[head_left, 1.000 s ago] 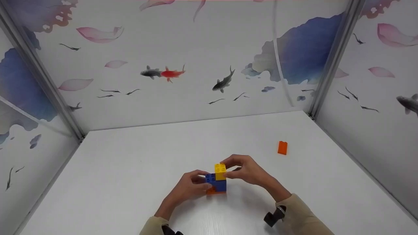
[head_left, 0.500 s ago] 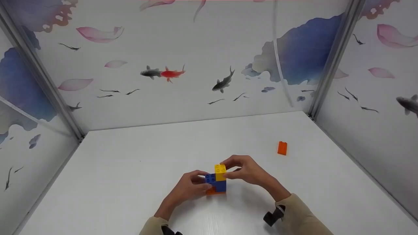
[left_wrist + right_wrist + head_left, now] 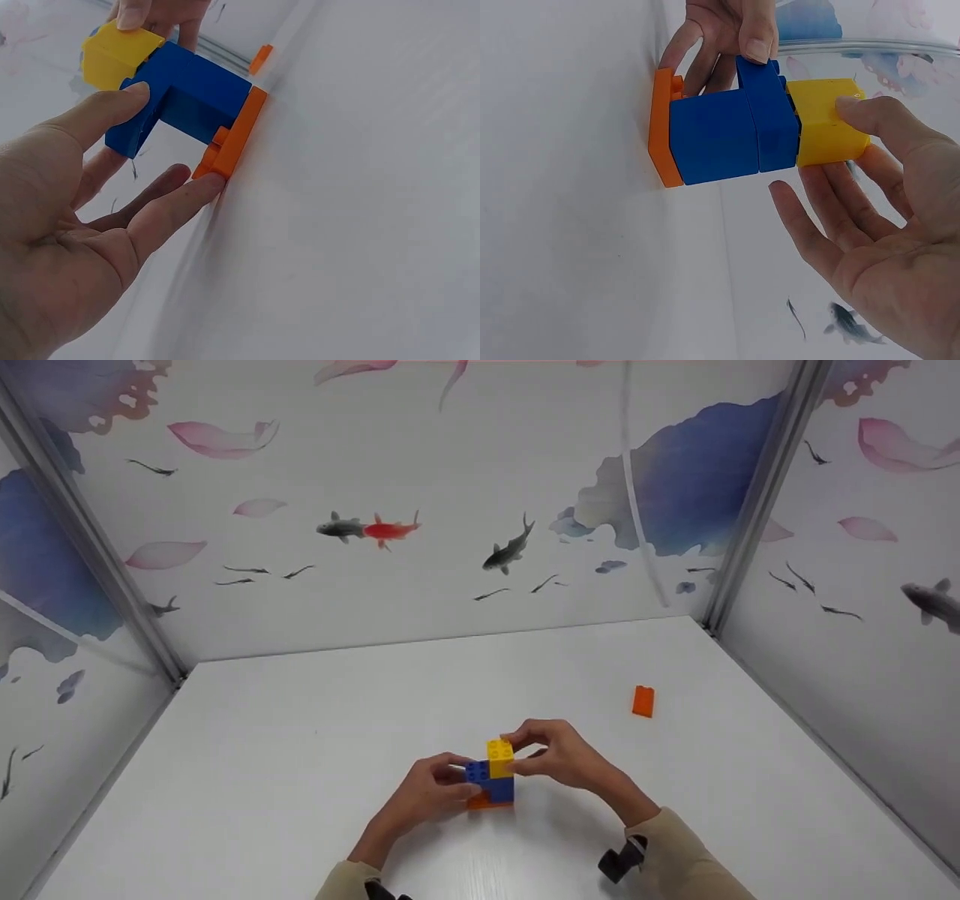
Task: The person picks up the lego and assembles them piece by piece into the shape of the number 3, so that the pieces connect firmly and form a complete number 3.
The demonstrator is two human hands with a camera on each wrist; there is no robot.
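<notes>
A small stack of toy building bricks stands on the white table in front of me. Its base is a thin orange brick [image 3: 662, 131], with a blue block [image 3: 712, 139] on one end. Across that lies a flatter blue brick [image 3: 771, 124], overhanging towards the left hand. On the right part of the flatter blue brick sits a yellow brick [image 3: 500, 759], studs up. The right hand [image 3: 564, 754] pinches the yellow brick between thumb and fingers. With its thumb on the overhanging blue end, the left hand [image 3: 431, 789] grips the flatter blue brick, and one fingertip touches the orange base.
A loose orange brick [image 3: 643, 701] lies apart on the right side of the white table [image 3: 300, 750]. Panels printed with fish and petals [image 3: 382, 529] enclose the table at the back and sides, with metal posts [image 3: 739, 547] at the corners.
The head view has shifted a little, so everything appears slightly further left. Both hands keep the same hold on the stack.
</notes>
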